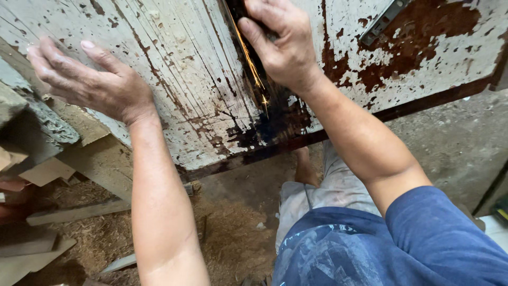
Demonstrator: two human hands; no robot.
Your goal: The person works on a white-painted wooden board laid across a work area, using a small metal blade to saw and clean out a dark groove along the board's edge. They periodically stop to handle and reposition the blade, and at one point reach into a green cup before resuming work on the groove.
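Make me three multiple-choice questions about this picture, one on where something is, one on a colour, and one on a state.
1. Where does the left hand rest?
A. On the white painted sheet
B. On the floor
C. On the person's knee

2. What colour is the sleeve on the right arm?
A. Red
B. Blue
C. Yellow

3. What is happening at the tool under the right hand?
A. Water is dripping from it
B. Nothing, it lies unheld
C. Sparks are flying from it

Answers:
1. A, the open palm lies flat on the flaking white surface at upper left.
2. B, the sleeve at lower right is plainly blue.
3. C, bright orange streaks run down from beneath the gripping hand along the dark, rusty strip.
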